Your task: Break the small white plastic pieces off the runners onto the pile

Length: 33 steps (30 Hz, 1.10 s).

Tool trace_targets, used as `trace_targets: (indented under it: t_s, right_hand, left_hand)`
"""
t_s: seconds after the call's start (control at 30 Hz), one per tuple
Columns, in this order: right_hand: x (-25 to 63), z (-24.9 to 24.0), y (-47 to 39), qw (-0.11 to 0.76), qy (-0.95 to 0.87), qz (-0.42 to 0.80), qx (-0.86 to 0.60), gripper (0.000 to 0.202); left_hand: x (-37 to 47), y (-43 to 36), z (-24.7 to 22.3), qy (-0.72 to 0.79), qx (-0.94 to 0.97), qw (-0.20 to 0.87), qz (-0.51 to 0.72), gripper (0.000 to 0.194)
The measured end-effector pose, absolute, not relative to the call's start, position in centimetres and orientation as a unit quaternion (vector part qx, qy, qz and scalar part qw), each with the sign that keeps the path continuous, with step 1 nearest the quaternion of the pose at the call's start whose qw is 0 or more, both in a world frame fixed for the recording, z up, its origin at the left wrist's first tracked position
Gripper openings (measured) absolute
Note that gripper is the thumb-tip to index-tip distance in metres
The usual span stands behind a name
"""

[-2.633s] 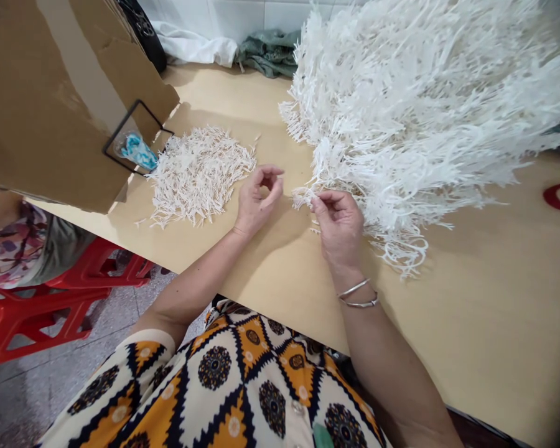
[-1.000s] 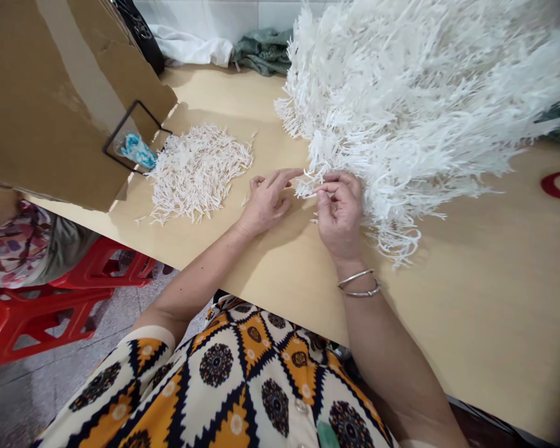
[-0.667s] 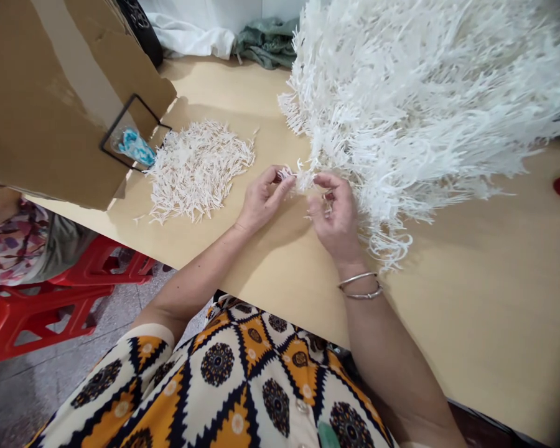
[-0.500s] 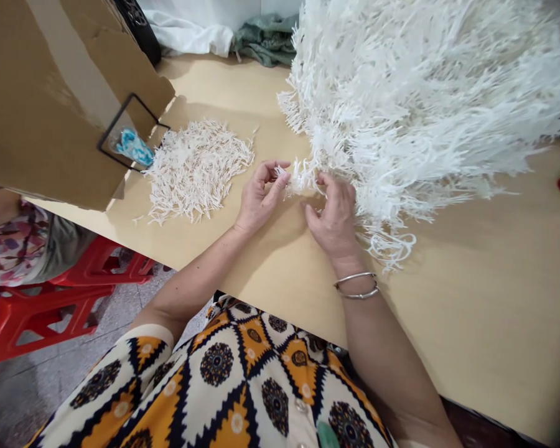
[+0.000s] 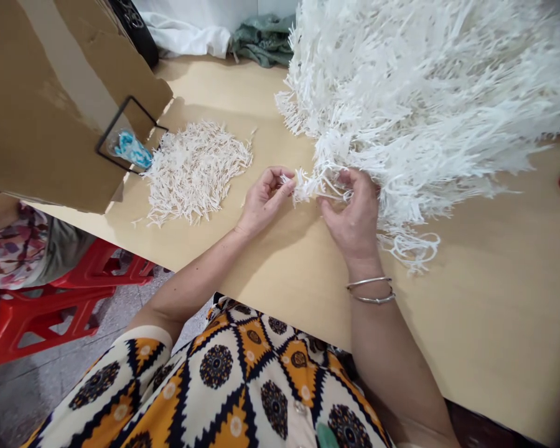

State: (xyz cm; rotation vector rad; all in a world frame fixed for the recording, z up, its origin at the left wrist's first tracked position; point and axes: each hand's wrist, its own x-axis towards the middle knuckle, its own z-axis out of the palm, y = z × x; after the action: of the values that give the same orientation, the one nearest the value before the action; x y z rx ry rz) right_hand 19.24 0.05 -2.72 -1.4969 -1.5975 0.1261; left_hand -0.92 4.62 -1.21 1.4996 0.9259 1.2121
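A large heap of white stringy strands (image 5: 415,106) fills the back right of the tan table (image 5: 280,267). A loose tuft (image 5: 310,185) trails from its near left edge. My left hand (image 5: 264,202) pinches some white strands at the tuft's left end between thumb and fingers. At the tuft's right side, my right hand (image 5: 357,214) has thumb and fingers apart, with strands between them; whether it grips them is unclear. To the left lies a smaller, flatter pile of short white strands (image 5: 198,171).
A cardboard box (image 5: 51,106) stands at the left, beside a black wire frame (image 5: 103,138) and a blue-and-white item in clear plastic (image 5: 133,149). White cloth (image 5: 186,34) and green cloth (image 5: 264,40) lie at the back. Red stools (image 5: 51,311) and another person's patterned clothing (image 5: 14,249) are at left.
My right hand has moved right, and its thumb and fingers are further apart. My left hand has shifted slightly right. The curled strands by my right wrist have also moved right.
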Motion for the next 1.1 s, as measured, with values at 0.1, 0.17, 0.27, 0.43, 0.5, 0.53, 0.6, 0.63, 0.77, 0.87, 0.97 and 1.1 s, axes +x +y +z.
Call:
trace_targets:
  t_s: [0.1,0.17,0.27,0.43,0.5,0.53,0.6,0.63,0.77,0.87,0.97,1.1]
  right_hand:
    - [18.2,-2.0,-0.6,0.503,-0.648,0.035,-0.571,0.054]
    - [17.1,-1.3,-1.2,0.518,-0.655,0.002,-0.55,0.043]
    - [15.9,-0.4,-1.7,0.518,-0.649,-0.031,-0.555,0.024]
    - [15.9,-0.5,-1.5,0.512,-0.628,0.029,-0.585,0.021]
    - [16.1,-0.6,-1.5,0.524,-0.619,0.047,-0.583,0.02]
    - [16.2,-0.6,-1.5,0.531,-0.617,0.051,-0.578,0.02]
    - [16.2,-0.5,-1.5,0.537,-0.619,0.056,-0.57,0.019]
    - [16.1,-0.5,-1.6,0.537,-0.621,0.059,-0.567,0.018]
    - [16.0,-0.4,-1.6,0.529,-0.63,0.052,-0.566,0.017]
    - [16.1,-0.5,-1.5,0.528,-0.631,0.044,-0.566,0.015]
    - [16.1,-0.3,-1.5,0.541,-0.628,0.056,-0.556,0.016]
    - [16.0,0.0,-1.6,0.55,-0.617,0.087,-0.556,0.022]
  left_hand:
    - [-0.7,4.3,-0.8,0.35,0.609,0.532,0.473,0.046]
    - [-0.8,4.2,-0.5,0.33,0.59,0.565,0.473,0.047]
    - [-1.1,4.2,0.0,0.307,0.564,0.606,0.47,0.047]
    - [-1.5,4.1,0.6,0.301,0.567,0.632,0.434,0.045]
    - [-1.5,4.1,0.6,0.303,0.57,0.629,0.433,0.046]
    - [-1.5,4.2,0.6,0.301,0.573,0.626,0.434,0.047]
    - [-1.4,4.2,0.4,0.291,0.584,0.622,0.433,0.052]
    - [-1.3,4.3,0.2,0.285,0.59,0.622,0.429,0.055]
    - [-1.1,4.6,-0.4,0.296,0.582,0.623,0.432,0.054]
    - [-1.1,4.8,-0.6,0.332,0.576,0.602,0.442,0.05]
    - [-1.1,4.8,-0.7,0.337,0.58,0.598,0.438,0.05]
    - [-1.0,4.7,-1.2,0.327,0.589,0.601,0.431,0.052]
